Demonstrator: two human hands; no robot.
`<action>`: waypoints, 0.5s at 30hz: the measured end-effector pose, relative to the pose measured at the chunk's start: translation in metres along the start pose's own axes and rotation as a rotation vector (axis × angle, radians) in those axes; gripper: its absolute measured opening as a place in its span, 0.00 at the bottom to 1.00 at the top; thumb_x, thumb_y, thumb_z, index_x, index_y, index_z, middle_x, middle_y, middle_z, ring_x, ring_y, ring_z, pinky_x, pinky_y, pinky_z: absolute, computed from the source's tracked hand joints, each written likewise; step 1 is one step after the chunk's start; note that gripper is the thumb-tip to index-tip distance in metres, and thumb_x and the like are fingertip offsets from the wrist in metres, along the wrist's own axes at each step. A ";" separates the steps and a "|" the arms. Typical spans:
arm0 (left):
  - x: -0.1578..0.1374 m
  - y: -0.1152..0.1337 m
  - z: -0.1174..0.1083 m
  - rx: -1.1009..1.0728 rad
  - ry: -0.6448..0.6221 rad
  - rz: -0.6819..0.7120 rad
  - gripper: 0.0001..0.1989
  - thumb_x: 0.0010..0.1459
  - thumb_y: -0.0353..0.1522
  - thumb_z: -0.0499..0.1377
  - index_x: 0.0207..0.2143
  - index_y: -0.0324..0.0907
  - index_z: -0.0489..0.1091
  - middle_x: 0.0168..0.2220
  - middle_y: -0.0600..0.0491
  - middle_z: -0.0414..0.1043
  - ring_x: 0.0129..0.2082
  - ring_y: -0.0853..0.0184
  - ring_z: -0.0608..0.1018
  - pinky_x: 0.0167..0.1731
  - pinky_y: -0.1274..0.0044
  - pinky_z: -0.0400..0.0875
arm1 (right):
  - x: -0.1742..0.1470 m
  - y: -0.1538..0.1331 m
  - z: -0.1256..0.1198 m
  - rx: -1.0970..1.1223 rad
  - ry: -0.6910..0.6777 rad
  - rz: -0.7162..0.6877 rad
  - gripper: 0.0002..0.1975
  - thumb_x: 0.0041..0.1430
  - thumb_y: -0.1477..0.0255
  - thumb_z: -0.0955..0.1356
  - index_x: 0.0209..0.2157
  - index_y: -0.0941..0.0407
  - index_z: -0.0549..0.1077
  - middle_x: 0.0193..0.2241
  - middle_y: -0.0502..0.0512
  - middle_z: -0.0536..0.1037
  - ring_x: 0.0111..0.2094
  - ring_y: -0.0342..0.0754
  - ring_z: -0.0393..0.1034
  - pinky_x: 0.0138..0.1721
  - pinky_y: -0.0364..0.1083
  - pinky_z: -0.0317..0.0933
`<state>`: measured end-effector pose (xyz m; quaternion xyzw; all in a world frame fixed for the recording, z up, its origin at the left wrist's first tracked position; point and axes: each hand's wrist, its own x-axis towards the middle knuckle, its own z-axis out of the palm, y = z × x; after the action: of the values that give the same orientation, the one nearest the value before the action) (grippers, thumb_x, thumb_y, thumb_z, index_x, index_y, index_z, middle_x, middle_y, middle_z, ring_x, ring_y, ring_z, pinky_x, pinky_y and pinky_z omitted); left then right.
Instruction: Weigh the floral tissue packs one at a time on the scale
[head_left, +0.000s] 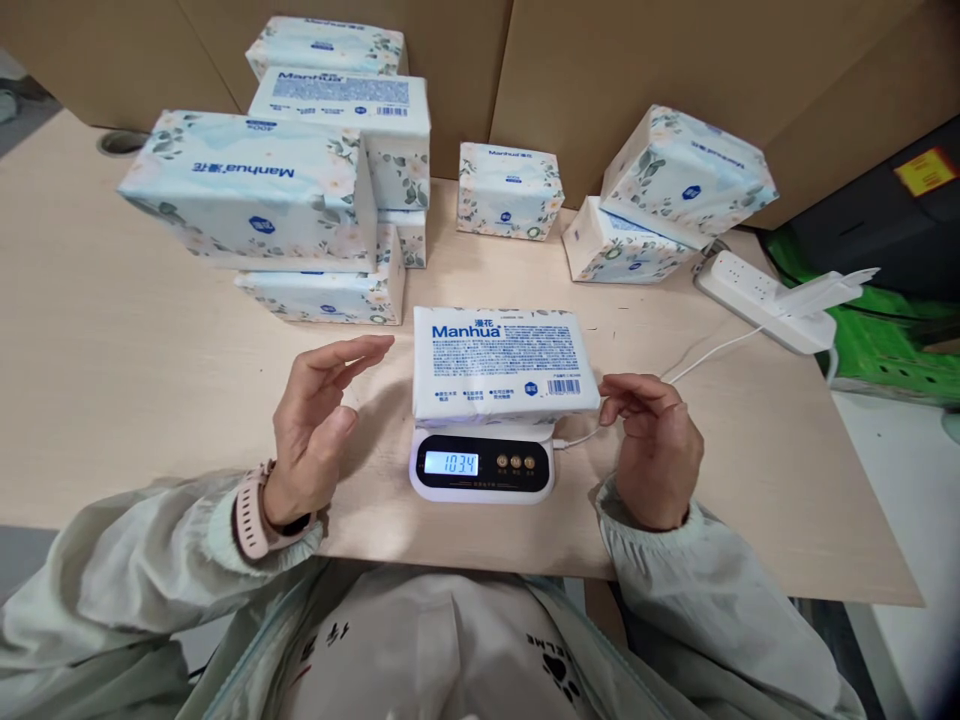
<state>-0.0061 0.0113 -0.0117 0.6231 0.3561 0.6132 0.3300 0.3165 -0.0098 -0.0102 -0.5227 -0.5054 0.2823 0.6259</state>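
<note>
A white pack of tissues (495,360) with blue print lies flat on a small digital scale (483,490), whose lit display appears to read 103.4. To the left of the pack, my left hand (315,425) is held open above the table, apart from it, fingers pointing forward. My right hand (656,445) is at the pack's right end with its fingers extended and slightly curled. Its fingertips are very near the pack's corner; whether they touch it I cannot tell. A white cable runs from the scale's right side, passing behind my right hand.
Several tissue packs (255,190) are stacked at the back left. A single pack (510,190) stands at the back middle, and two stacked packs (686,180) are at the back right. A white power strip (765,300) lies beside them, near a green crate (900,340). Cardboard (465,60) borders the table's rear.
</note>
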 end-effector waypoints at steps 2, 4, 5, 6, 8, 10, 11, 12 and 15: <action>0.000 -0.009 -0.001 -0.050 0.010 0.080 0.25 0.66 0.44 0.65 0.61 0.45 0.78 0.59 0.42 0.82 0.62 0.51 0.83 0.64 0.57 0.82 | 0.000 0.000 0.000 0.015 -0.002 0.003 0.25 0.76 0.53 0.62 0.42 0.53 0.85 0.37 0.54 0.83 0.30 0.46 0.69 0.38 0.50 0.61; 0.001 -0.015 -0.002 -0.076 -0.012 0.107 0.25 0.67 0.42 0.65 0.63 0.43 0.78 0.60 0.41 0.81 0.64 0.53 0.82 0.66 0.63 0.80 | -0.001 0.000 0.000 0.035 -0.001 -0.002 0.24 0.76 0.54 0.62 0.43 0.53 0.85 0.37 0.54 0.83 0.31 0.46 0.69 0.39 0.50 0.61; 0.002 -0.016 -0.003 -0.083 -0.027 0.117 0.26 0.67 0.42 0.65 0.63 0.42 0.78 0.61 0.40 0.80 0.65 0.53 0.81 0.67 0.63 0.79 | 0.000 0.000 0.001 0.038 0.000 -0.007 0.23 0.76 0.54 0.63 0.43 0.53 0.85 0.37 0.54 0.84 0.31 0.46 0.69 0.39 0.50 0.61; 0.002 -0.017 -0.003 -0.085 -0.048 0.129 0.27 0.68 0.43 0.65 0.64 0.42 0.77 0.63 0.40 0.80 0.66 0.52 0.80 0.68 0.63 0.78 | 0.000 0.000 0.001 0.033 0.002 -0.012 0.22 0.76 0.55 0.63 0.43 0.52 0.85 0.37 0.54 0.84 0.32 0.46 0.69 0.39 0.51 0.62; 0.002 -0.016 -0.005 -0.076 -0.111 0.137 0.30 0.68 0.46 0.65 0.67 0.42 0.74 0.67 0.41 0.76 0.70 0.49 0.76 0.72 0.60 0.74 | 0.001 0.000 0.001 0.007 0.006 -0.013 0.22 0.75 0.55 0.64 0.43 0.52 0.85 0.37 0.55 0.84 0.32 0.47 0.69 0.39 0.51 0.63; 0.001 -0.011 -0.006 -0.060 -0.192 0.131 0.34 0.70 0.47 0.63 0.72 0.43 0.70 0.73 0.43 0.69 0.76 0.48 0.69 0.77 0.58 0.67 | 0.002 0.000 -0.001 -0.026 0.007 -0.002 0.22 0.75 0.54 0.63 0.44 0.52 0.85 0.39 0.55 0.84 0.35 0.49 0.72 0.42 0.53 0.66; -0.001 -0.009 -0.006 -0.052 -0.232 0.105 0.35 0.71 0.47 0.62 0.75 0.44 0.67 0.76 0.45 0.64 0.78 0.48 0.65 0.79 0.58 0.63 | 0.001 0.002 -0.001 -0.037 0.000 0.006 0.23 0.75 0.53 0.63 0.45 0.52 0.84 0.41 0.56 0.85 0.37 0.51 0.74 0.45 0.55 0.68; -0.003 -0.006 -0.006 -0.048 -0.268 0.059 0.36 0.71 0.47 0.61 0.77 0.46 0.64 0.79 0.48 0.59 0.80 0.49 0.60 0.81 0.58 0.58 | 0.000 0.003 -0.002 -0.042 -0.013 0.013 0.23 0.76 0.53 0.62 0.47 0.51 0.84 0.43 0.56 0.86 0.41 0.52 0.76 0.49 0.56 0.69; -0.009 0.005 -0.001 -0.090 -0.365 -0.145 0.38 0.74 0.48 0.59 0.80 0.55 0.54 0.83 0.57 0.48 0.83 0.50 0.49 0.84 0.56 0.46 | -0.007 0.009 -0.003 -0.004 -0.146 0.049 0.25 0.77 0.51 0.60 0.59 0.46 0.80 0.58 0.54 0.84 0.58 0.57 0.78 0.65 0.63 0.67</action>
<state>-0.0072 0.0012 -0.0122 0.6811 0.3067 0.4801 0.4599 0.3184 -0.0149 -0.0205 -0.5140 -0.5375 0.3339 0.5792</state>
